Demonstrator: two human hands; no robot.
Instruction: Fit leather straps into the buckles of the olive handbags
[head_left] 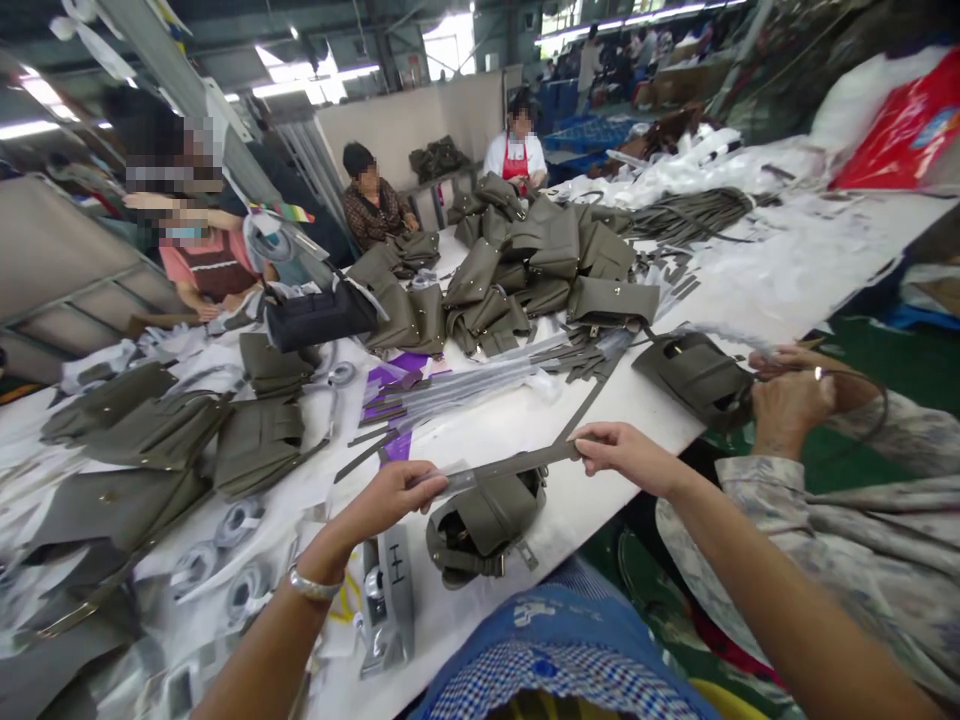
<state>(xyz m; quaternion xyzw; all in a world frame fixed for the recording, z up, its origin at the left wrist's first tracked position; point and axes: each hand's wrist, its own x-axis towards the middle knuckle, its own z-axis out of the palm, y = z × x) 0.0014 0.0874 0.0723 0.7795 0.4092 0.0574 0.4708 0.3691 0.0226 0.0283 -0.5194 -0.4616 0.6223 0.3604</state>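
Stretched between my two hands is an olive-green bag strap (517,464), with clear plastic wrap at its left end. My left hand (399,498) pinches that wrapped end between thumb and fingers. Farther along, my right hand (619,455) grips the strap between thumb and forefinger. Just beneath it an olive handbag (487,520) lies on the white table (570,530), partly covered by the strap. A grey tool resembling a tape dispenser (390,600) sits left of that bag. Beyond my hands lies a bundle of plastic-wrapped straps (480,385).
A co-worker's hands (795,400) hold another olive bag (697,375) close on my right. A heap of olive bags (532,250) rises mid-table. More bags (259,445) and wrapped strap coils (240,520) lie left. Other people sit along the far side.
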